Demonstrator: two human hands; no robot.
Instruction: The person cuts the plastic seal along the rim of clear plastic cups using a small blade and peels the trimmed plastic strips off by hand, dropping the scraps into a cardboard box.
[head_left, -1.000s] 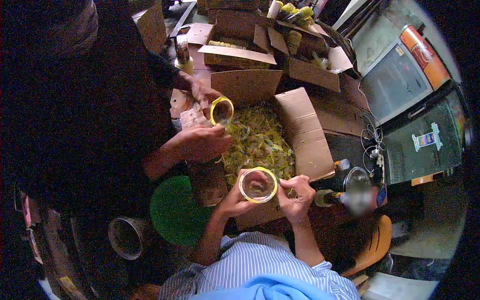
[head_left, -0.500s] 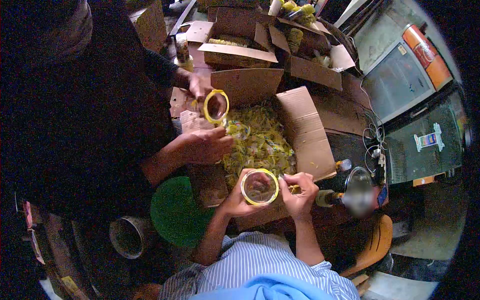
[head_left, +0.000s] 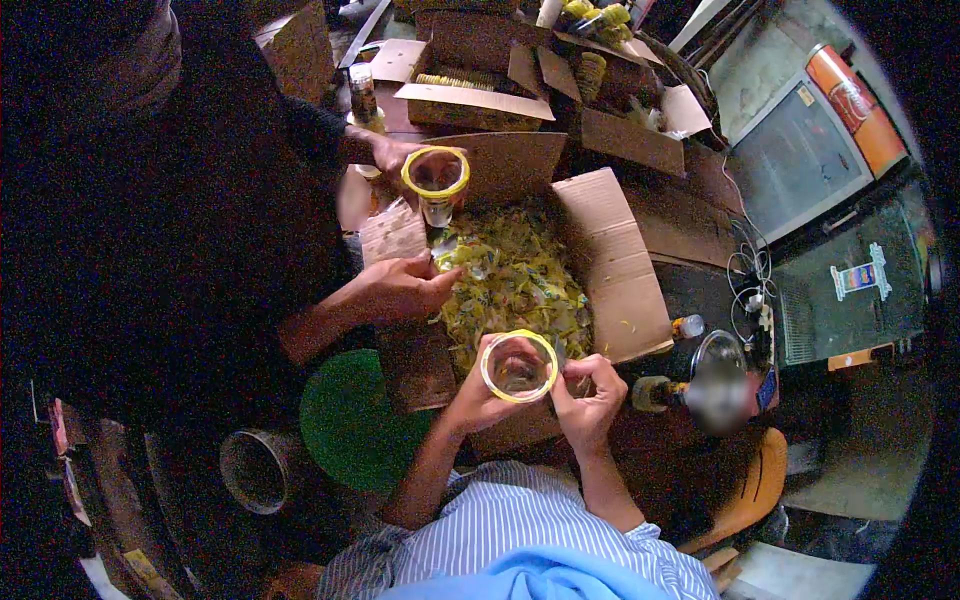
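Observation:
My left hand (head_left: 478, 398) is wrapped around a clear plastic cup (head_left: 519, 393) with a yellow rim, its mouth facing up toward me. At the right side of that rim, my right hand (head_left: 590, 400) is closed in a pinch. A thin greyish edge shows by its fingertips, too small to name. Beneath and beyond both hands, an open cardboard box (head_left: 615, 262) holds a heap of yellow and clear plastic scraps (head_left: 525, 275). Another person's hand (head_left: 392, 152) holds a second yellow-rimmed clear cup (head_left: 437, 205); that person's other hand (head_left: 395, 290) is over the box's left side.
More open cardboard boxes (head_left: 480, 103) stand at the back, one with a row of yellow-edged items. A green round stool top (head_left: 355, 425) is at lower left, beside a bucket (head_left: 255, 472). Rightward are a glass-fronted cooler (head_left: 800, 160), cables and a wooden chair (head_left: 755, 490).
My right hand has shifted slightly down and left along the cup's rim. The other person's cup has tilted upright, and their lower hand has moved apart from it.

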